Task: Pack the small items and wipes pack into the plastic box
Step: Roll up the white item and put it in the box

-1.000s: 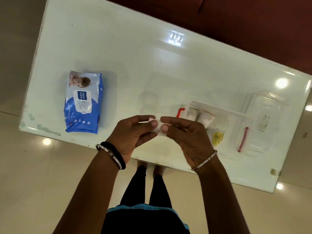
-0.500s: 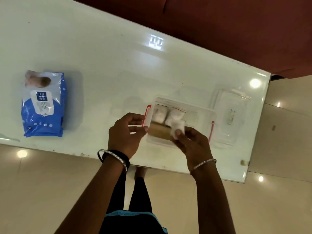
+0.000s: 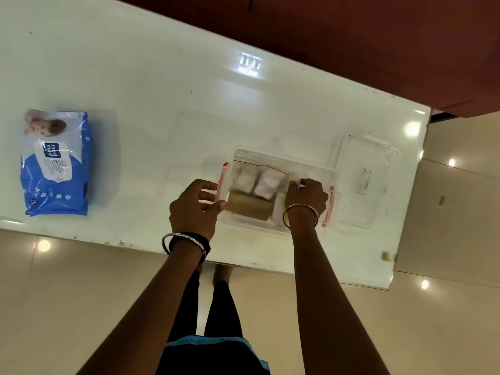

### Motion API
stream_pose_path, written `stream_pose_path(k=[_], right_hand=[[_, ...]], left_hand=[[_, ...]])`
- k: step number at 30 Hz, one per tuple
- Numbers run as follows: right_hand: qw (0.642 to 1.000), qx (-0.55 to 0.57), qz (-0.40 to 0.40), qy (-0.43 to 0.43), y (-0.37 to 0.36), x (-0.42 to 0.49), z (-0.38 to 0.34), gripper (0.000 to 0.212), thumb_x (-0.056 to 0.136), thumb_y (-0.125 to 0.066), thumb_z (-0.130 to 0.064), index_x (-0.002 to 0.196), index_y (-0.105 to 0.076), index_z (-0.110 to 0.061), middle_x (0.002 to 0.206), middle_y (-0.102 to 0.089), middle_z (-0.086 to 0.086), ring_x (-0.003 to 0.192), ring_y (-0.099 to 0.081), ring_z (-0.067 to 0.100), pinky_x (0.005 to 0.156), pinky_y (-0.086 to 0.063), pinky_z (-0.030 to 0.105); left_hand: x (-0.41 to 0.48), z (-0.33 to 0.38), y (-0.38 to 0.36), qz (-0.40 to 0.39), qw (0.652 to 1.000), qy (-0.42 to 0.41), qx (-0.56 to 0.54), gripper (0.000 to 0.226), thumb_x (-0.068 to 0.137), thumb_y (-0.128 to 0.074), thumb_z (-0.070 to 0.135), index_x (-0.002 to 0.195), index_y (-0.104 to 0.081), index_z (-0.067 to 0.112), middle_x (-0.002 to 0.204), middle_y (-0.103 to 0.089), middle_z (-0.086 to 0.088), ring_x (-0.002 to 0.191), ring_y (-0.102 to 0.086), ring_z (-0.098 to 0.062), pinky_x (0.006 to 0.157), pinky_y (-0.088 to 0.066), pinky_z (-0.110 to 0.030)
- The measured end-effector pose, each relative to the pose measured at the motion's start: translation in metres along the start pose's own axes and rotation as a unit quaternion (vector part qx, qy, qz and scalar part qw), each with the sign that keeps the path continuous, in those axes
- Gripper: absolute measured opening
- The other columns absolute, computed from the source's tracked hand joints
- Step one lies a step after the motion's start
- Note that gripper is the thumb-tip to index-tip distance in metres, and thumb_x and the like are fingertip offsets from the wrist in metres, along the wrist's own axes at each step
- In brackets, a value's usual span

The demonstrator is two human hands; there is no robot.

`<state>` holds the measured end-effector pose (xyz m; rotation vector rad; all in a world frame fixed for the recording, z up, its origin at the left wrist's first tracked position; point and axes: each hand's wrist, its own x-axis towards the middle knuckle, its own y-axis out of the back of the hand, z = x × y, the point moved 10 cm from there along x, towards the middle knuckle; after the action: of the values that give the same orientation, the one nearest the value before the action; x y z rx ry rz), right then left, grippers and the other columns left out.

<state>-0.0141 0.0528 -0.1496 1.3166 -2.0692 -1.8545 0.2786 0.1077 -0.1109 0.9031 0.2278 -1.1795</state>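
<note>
A clear plastic box point(image 3: 311, 169) with pink side latches stands near the table's front edge. Inside it lie two small zip bags of white stuff point(image 3: 259, 181) and a brown cardboard piece point(image 3: 247, 208). My right hand point(image 3: 307, 197) is inside the box, fingers pinched on a small white packet point(image 3: 295, 177) at its right part. My left hand point(image 3: 196, 209) grips the box's left end by the pink latch point(image 3: 221, 182). The blue and white wipes pack point(image 3: 55, 162) lies flat far to the left, apart from both hands.
The box's clear lid point(image 3: 364, 180) lies on the table just right of the box. The white glossy table point(image 3: 162, 104) ends close to the lid on the right. Tiled floor and my legs show below the front edge; a dark red surface runs behind the table.
My right hand has carried the small white packet from in front of me into the box's right part. My left hand let go of the packet and took the box's left end.
</note>
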Motion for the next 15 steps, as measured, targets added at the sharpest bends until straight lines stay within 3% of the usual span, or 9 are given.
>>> stream_pose_path(k=[5,8,12,15], right_hand=[[0.999,-0.015,-0.035,0.016,-0.011,0.009,0.004,0.031,0.088,-0.069,-0.035,0.109,-0.066,-0.013,0.106,-0.074,0.01,0.115,-0.056,0.031,0.084,-0.036,0.031],[0.999,-0.035,-0.035,0.021,-0.008,0.009,0.002,0.034,0.089,-0.067,-0.038,0.109,-0.066,-0.011,0.108,-0.073,0.011,0.115,-0.056,0.032,0.088,-0.041,0.033],[0.992,-0.051,0.044,0.109,0.017,-0.014,-0.025,0.033,0.094,-0.059,-0.036,0.114,-0.065,-0.011,0.114,-0.07,0.01,0.112,-0.062,0.033,0.091,-0.045,0.036],[0.97,-0.036,0.13,0.203,0.032,-0.056,-0.058,0.017,0.09,-0.058,-0.027,0.099,-0.069,-0.018,0.101,-0.071,0.005,0.102,-0.061,0.033,0.079,-0.042,0.036]], left_hand=[[0.004,-0.01,-0.002,-0.015,0.999,0.037,-0.024,0.025,0.071,-0.081,0.016,0.093,-0.068,0.019,0.084,-0.073,0.001,0.069,-0.072,-0.021,0.074,-0.059,-0.043],[0.004,-0.013,-0.002,-0.019,0.998,0.05,-0.043,0.025,0.07,-0.083,0.017,0.09,-0.069,0.018,0.08,-0.072,0.002,0.065,-0.072,-0.019,0.071,-0.06,-0.042],[0.006,-0.021,-0.003,-0.065,0.993,0.065,-0.078,0.027,0.068,-0.084,0.026,0.088,-0.069,0.018,0.076,-0.073,0.002,0.062,-0.072,-0.019,0.065,-0.061,-0.033],[0.008,-0.039,0.009,-0.067,0.985,0.096,-0.124,0.021,0.073,-0.081,0.022,0.089,-0.07,0.014,0.076,-0.072,-0.003,0.064,-0.071,-0.021,0.067,-0.062,-0.036]])
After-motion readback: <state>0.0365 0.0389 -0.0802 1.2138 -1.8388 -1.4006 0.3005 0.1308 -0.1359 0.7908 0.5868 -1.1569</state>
